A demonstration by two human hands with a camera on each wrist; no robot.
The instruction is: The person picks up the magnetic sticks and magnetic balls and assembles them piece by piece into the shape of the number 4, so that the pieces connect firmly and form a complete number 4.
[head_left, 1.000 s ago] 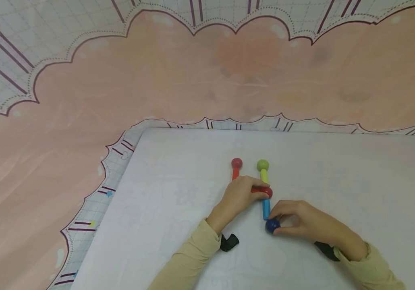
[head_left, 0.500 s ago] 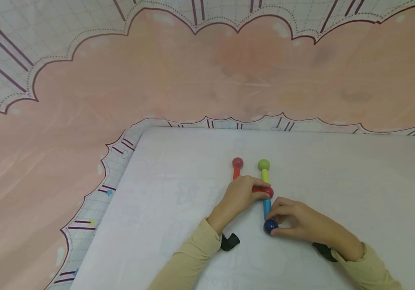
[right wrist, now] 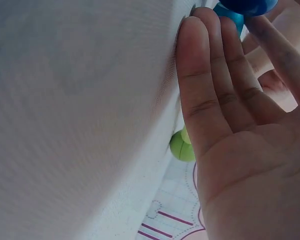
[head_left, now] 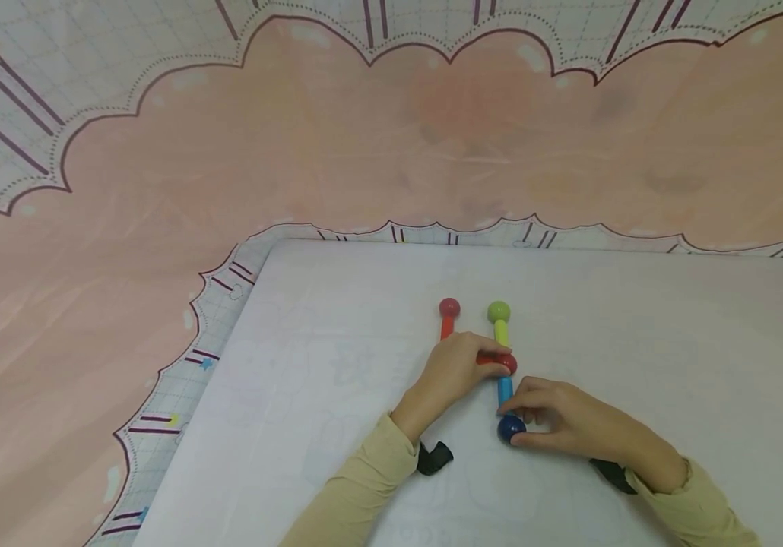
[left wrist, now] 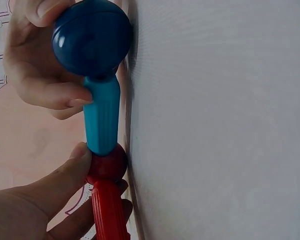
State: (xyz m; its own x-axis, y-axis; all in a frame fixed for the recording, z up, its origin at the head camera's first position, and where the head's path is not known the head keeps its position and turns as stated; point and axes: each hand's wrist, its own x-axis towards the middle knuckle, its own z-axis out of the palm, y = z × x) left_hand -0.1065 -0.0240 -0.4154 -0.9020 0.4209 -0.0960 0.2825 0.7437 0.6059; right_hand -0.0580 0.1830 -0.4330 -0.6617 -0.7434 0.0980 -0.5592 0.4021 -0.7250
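Note:
Toy building rods and balls lie joined on the white tabletop. In the head view my left hand (head_left: 456,368) pinches a red ball (head_left: 510,365) between thumb and fingers. A red rod (left wrist: 109,210) runs from that ball under the hand. Toward me, a light blue rod (head_left: 505,390) extends from the red ball to a dark blue ball (head_left: 511,430). My right hand (head_left: 562,416) pinches this blue ball, with a fingertip on the rod's near end. Beyond the red ball are a yellow-green rod (head_left: 501,333) and green ball (head_left: 499,311).
Left of the green ball, another red ball (head_left: 449,308) tops a red rod (head_left: 447,328), whose lower end my left hand hides. The white tabletop (head_left: 337,334) ends at a left and a far edge. Past them lies a peach, scallop-patterned cloth (head_left: 159,266).
My right hand has shifted slightly left with the dark blue ball, bringing it in line with the light blue rod's end. The left hand keeps its grip on the red ball.

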